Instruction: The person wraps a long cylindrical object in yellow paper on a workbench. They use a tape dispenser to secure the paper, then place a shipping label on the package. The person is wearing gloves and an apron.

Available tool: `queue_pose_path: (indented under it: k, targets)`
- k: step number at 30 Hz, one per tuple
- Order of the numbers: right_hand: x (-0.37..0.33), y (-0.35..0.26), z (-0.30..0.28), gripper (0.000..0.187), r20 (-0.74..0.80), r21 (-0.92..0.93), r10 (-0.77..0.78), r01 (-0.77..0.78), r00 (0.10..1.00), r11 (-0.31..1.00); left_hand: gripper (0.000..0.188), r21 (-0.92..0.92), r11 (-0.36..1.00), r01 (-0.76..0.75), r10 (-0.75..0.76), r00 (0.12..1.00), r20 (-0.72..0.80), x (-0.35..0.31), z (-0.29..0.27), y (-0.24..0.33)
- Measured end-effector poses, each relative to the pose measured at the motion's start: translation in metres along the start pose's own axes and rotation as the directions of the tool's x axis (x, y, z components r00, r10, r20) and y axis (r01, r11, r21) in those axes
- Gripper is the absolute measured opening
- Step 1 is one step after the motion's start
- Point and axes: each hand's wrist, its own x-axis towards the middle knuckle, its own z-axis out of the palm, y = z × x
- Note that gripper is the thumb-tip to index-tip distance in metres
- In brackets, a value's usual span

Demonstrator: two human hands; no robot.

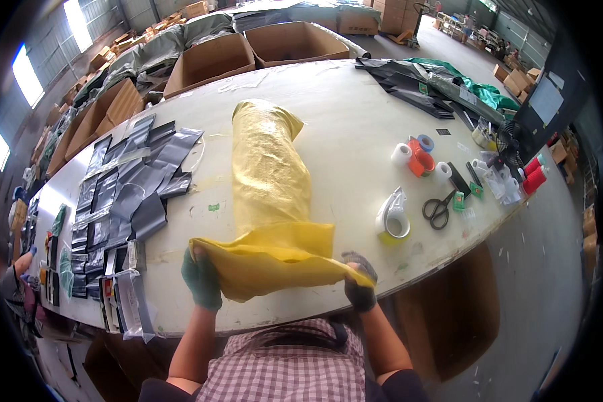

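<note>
A long yellow woven sack [271, 171], bulging with something I cannot see, lies lengthwise on the white table in front of me. Its loose mouth [275, 268] is spread wide at the near edge, between my hands. My left hand [202, 278], in a green glove, grips the left corner of the mouth. Gripping the right corner is my right hand [360, 281], in a dark grey glove. White tape dispenser [393, 218] and black scissors [437, 213] lie to the right of the sack.
Grey plastic bags [124, 187] are piled on the left. Right of centre are tape rolls [421, 161]; red thread spools [534, 177] stand at the right edge. Black bags [409, 87] lie at the far right. Cardboard boxes [211, 63] line the far edge. Another person [20, 275] is at far left.
</note>
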Motion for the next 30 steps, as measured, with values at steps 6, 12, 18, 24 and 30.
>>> queue_pose_path:
  k: [6,12,18,24,30]
  targets:
    - [0.008,-0.009,-0.007,0.018,-0.038,-0.051,0.143,-0.145,0.989,0.988,0.035,-0.056,0.988,0.143,-0.135,0.982,0.13,0.015,0.002,0.012]
    - [0.065,0.007,-0.019,0.039,0.499,0.155,-0.358,0.325,0.789,0.933,0.035,-0.098,0.972,0.212,-0.213,0.977,0.008,0.02,0.005,-0.002]
    - [0.061,0.024,-0.012,0.038,0.726,0.336,0.235,-0.631,0.646,0.699,0.036,-0.092,0.98,0.178,-0.185,0.98,-0.068,0.018,0.009,0.006]
    - [0.075,0.035,0.005,0.032,0.517,0.423,-0.216,-0.028,0.828,0.906,0.036,-0.028,0.99,0.141,-0.144,0.982,-0.121,0.013,0.001,0.002]
    - [0.059,0.04,-0.011,0.026,0.411,0.31,-0.311,0.19,0.857,0.932,0.037,0.053,0.996,0.077,-0.059,0.957,-0.282,0.002,0.015,0.007]
